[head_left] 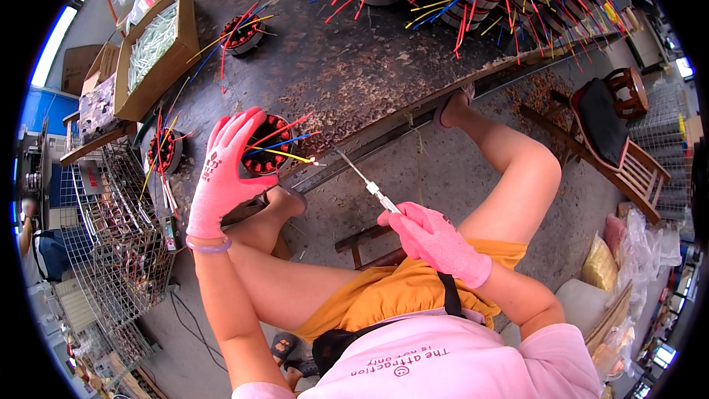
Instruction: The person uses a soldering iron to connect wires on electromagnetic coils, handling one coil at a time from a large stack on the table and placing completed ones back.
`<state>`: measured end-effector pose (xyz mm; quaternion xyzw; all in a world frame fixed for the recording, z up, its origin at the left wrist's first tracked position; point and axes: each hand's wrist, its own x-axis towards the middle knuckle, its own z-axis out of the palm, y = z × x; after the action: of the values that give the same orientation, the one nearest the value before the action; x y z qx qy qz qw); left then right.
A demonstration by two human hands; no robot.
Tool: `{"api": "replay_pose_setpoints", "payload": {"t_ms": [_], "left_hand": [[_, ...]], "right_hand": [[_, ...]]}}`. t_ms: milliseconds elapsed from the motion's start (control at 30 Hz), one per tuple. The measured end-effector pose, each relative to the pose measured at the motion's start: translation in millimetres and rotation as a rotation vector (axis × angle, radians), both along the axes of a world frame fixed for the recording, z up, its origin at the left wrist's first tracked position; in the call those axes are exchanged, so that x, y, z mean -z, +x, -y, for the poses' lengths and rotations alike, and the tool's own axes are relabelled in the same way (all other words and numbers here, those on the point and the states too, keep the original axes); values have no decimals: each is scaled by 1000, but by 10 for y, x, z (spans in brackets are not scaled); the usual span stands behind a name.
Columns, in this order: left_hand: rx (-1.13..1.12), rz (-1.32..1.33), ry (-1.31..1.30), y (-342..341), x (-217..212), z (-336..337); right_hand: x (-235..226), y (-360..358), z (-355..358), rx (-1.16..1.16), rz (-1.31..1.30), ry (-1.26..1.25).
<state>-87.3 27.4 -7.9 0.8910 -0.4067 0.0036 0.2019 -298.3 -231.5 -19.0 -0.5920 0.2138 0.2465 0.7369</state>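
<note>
Clasps a wire-wound stator at the edge of the workbench with the left gloved hand; grips a thin-shafted tool in the right gloved hand, pointing it toward the yellow lead.

Dark print marks shirt and left glove.
</note>
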Motion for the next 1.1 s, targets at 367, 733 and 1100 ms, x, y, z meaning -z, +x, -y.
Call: {"api": "replay_pose_setpoints", "payload": {"t_ms": [367,733,1100], "left_hand": [[-23,15,9,5,36,7],[-28,22,26,6,20,10],[-45,24,42,-13,12,19]], "right_hand": [[-56,37,1,-39,13,-35],[-5,15,-21,-25,23,-35],[-41,18,-21,-20,11,-6]]}}
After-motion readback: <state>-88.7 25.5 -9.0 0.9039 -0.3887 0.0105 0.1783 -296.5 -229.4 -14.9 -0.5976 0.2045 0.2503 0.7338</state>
